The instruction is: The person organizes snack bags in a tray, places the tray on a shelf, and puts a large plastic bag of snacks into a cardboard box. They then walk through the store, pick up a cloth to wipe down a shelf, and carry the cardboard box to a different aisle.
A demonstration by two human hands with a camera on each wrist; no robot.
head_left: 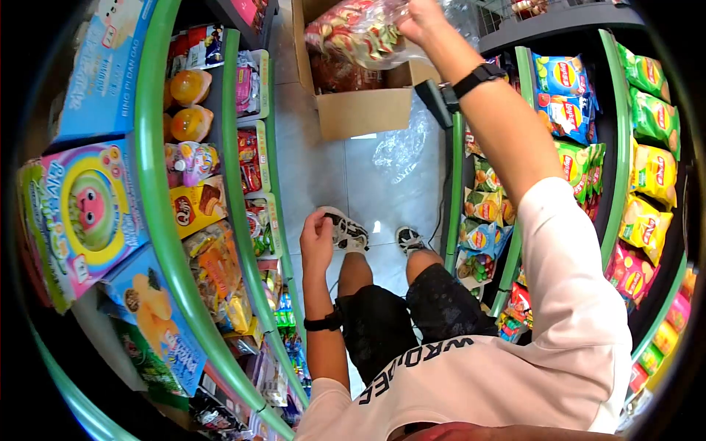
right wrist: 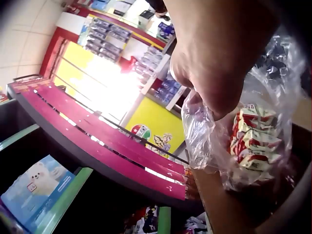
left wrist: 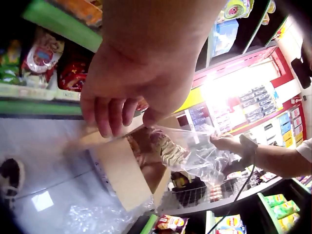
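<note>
My right hand [head_left: 424, 23] grips the gathered end of a clear plastic bag [head_left: 368, 29] full of small red and pale green packets. The bag hangs at the top of an open cardboard box [head_left: 364, 114], over more dark red contents inside it. Seen from the right wrist, the packets [right wrist: 253, 136] sit in a row within the loose plastic, below the curled fingers. My left hand [head_left: 316, 239] hangs beside the lower left shelf, its fingers loosely bent around nothing. In the left wrist view this hand [left wrist: 139, 80] overlaps the box's near flap.
Snack shelves with green rails [head_left: 158, 147] line the left side; racks of chip bags [head_left: 566, 88] line the right. Crumpled clear plastic [head_left: 403, 151] lies on the tiled floor beside the box. A thin black cable [head_left: 441, 198] runs along the right shelf's foot.
</note>
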